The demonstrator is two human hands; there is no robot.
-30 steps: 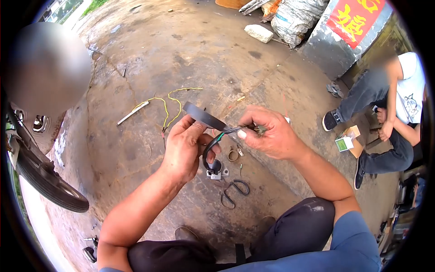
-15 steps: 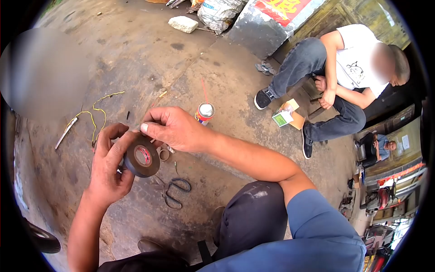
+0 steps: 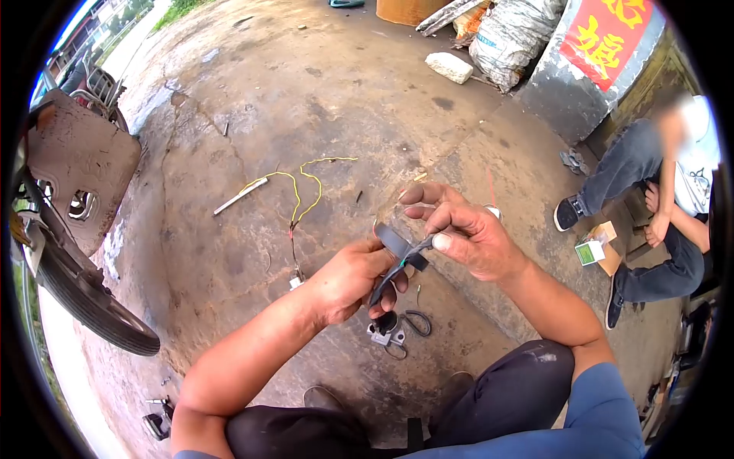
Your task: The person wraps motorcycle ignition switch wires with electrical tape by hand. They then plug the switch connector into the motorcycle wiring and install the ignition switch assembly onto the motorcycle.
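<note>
My left hand (image 3: 352, 279) is closed around black electrical tape (image 3: 394, 240), part of which shows as a dark strip with a small green spot. My right hand (image 3: 478, 241) pinches the strip's end between thumb and forefinger, its other fingers loosely bent. Below the left hand appears a grey metal part (image 3: 386, 336) with a round black piece; I cannot tell whether it is held or on the ground. Beside it are the black handles of scissors (image 3: 417, 323). A spray can (image 3: 495, 211) is mostly hidden behind my right hand.
Yellow wire (image 3: 306, 193) and a white-silver stick (image 3: 241, 196) lie on the concrete ahead. A motorcycle wheel (image 3: 92, 306) stands at left. At right a person (image 3: 665, 176) sits near an opened small box (image 3: 598, 246). A pale stone (image 3: 449, 67) and white sack (image 3: 512, 46) are farther off.
The view has swung left, bringing the motorcycle in. The tape roll, earlier face-on, is now turned edgewise. My right hand has moved to the tape's right, with a strip between the hands.
</note>
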